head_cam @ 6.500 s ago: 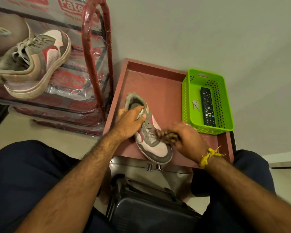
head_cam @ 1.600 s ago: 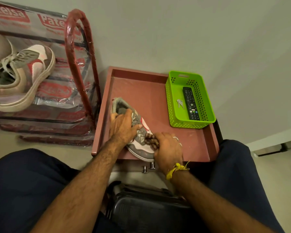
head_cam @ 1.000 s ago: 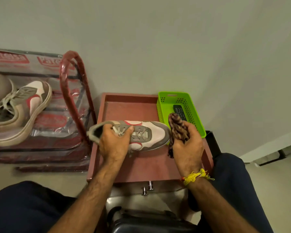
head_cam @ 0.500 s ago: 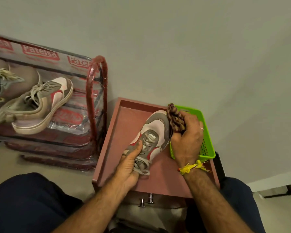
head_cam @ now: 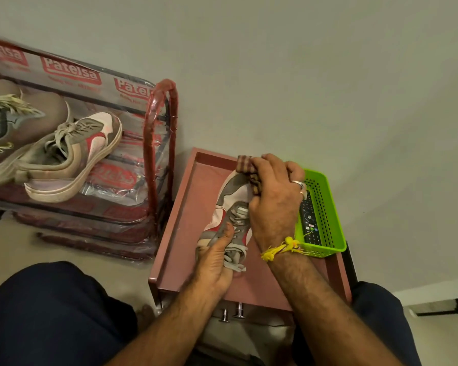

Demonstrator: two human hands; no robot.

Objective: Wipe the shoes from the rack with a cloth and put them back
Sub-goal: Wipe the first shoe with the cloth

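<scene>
A white, grey and red sneaker (head_cam: pixel 229 204) lies over the reddish tray-topped table (head_cam: pixel 180 228), its toe pointing away from me. My left hand (head_cam: pixel 214 260) grips its heel end, thumb along the side by the laces. My right hand (head_cam: pixel 273 199) holds a brown checked cloth (head_cam: pixel 245 166) bunched against the toe and right side of the shoe. The matching sneaker (head_cam: pixel 72 157) rests on the red shoe rack (head_cam: pixel 159 143) at the left, next to a brown shoe (head_cam: pixel 8 130).
A green plastic basket (head_cam: pixel 325 207) with a black remote (head_cam: pixel 308 220) stands on the table's right side, just behind my right hand. The rack shelves are wrapped in printed plastic. The grey wall is close behind. My knees flank the table.
The shoe was lifted off the table and turned toe-away. My right hand has moved the cloth from the shoe's right side up over the toe. My left hand keeps hold of the heel.
</scene>
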